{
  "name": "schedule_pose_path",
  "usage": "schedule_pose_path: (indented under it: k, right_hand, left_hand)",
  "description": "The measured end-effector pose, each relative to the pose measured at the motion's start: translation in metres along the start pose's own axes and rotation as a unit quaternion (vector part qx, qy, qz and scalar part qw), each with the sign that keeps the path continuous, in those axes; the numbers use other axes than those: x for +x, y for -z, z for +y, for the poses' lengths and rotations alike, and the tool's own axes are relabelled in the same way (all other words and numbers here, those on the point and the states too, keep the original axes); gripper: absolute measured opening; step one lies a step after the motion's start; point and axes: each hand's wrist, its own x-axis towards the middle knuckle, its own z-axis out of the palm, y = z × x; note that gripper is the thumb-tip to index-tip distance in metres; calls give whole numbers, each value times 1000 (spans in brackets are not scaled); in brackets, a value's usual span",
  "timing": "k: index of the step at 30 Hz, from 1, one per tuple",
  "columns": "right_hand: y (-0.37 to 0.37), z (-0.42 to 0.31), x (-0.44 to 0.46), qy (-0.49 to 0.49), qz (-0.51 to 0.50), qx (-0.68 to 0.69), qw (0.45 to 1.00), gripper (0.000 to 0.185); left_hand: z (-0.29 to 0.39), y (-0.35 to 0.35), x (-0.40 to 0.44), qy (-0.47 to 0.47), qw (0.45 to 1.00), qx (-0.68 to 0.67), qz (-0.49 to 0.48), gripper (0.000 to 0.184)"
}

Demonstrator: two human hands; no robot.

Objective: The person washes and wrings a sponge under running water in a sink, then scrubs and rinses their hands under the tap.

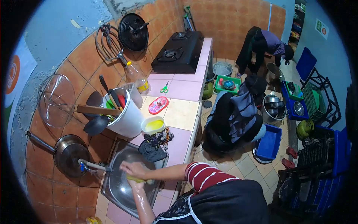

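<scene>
Left hand (137, 185) cups a yellowish sponge (134, 179) lower left, right hand (135, 170) nearly flat over it; probably soft, slippery, so grab its middle.

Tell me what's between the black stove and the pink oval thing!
Green-handled scissors lie on the counter between the black stove and the pink oval thing, in the head view.

The hands (135, 170) overlap, one forearm (142, 201) wet.

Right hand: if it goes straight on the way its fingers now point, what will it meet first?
The right hand would probably meet the sink at its far edge, or the tiled wall if above it; height is unclear.
</scene>
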Motion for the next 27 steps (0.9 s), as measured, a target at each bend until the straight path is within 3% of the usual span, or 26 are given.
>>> schedule_pose_path:
  k: [2,3,4,6,8,10,11,12,14,15,16,17,18,20,21,22,23,24,26,27]
  right_hand:
    - [7,-20,-32,195,-62,84,975,31]
    - [9,-28,-44,243,1,-19,970,32]
    - [7,-20,-39,244,-2,-17,970,32]
    - [-2,6,-17,140,-168,42,975,37]
    - [-9,13,4,96,-114,38,988,43]
    - [-18,13,10,20,-102,-1,995,46]
    - [-20,1,-7,38,-131,48,989,47]
    - [-29,-4,-23,44,-129,41,990,47]
    - [-47,-9,-55,266,-68,2,962,48]
    - [-51,-7,-39,223,-69,-79,969,49]
    - [-50,-3,-24,228,-71,-76,968,49]
    - [-42,-4,3,112,-66,-48,990,48]
    - [-42,-7,14,-8,-61,-16,998,47]
    - [-49,-14,3,16,-86,-39,995,47]
    - [-61,-22,-20,95,-92,-31,991,45]
    - [-69,-30,-42,171,-99,-24,980,44]
    - [-71,-37,-61,324,-77,-24,942,41]
    - [-74,-34,-61,322,-80,-25,943,41]
    - [-81,-21,-41,165,-189,-35,967,39]
    - [-86,-17,-19,76,-138,-34,987,37]
  left_hand:
    - [0,0,0,7,1000,-13,16,43]
    - [0,0,0,10,999,-20,24,43]
    - [0,0,0,10,999,-28,30,43]
    - [1,0,-1,8,998,-42,41,44]
    - [4,-4,-3,4,998,-44,42,44]
    - [14,-12,-5,67,989,-34,129,43]
    - [3,64,37,-13,935,-129,-329,50]
    - [2,64,42,-16,932,-133,-336,50]
    - [-1,65,37,-12,978,-97,-183,50]
    - [-1,68,30,-9,992,-77,-99,51]
    - [4,73,23,-6,998,-52,-16,51]
    - [12,72,24,-5,998,-28,62,51]
    - [20,76,22,-13,998,-28,59,51]
    - [27,80,21,-24,986,-74,-151,46]
    - [27,82,22,-27,962,-96,-254,43]
    - [26,82,19,-29,961,-100,-256,43]
    - [24,83,12,-19,975,-96,-201,43]
    - [23,81,2,-9,985,-90,-146,42]
    - [29,74,-16,13,997,-73,-36,40]
    - [36,62,-18,20,998,-64,13,39]
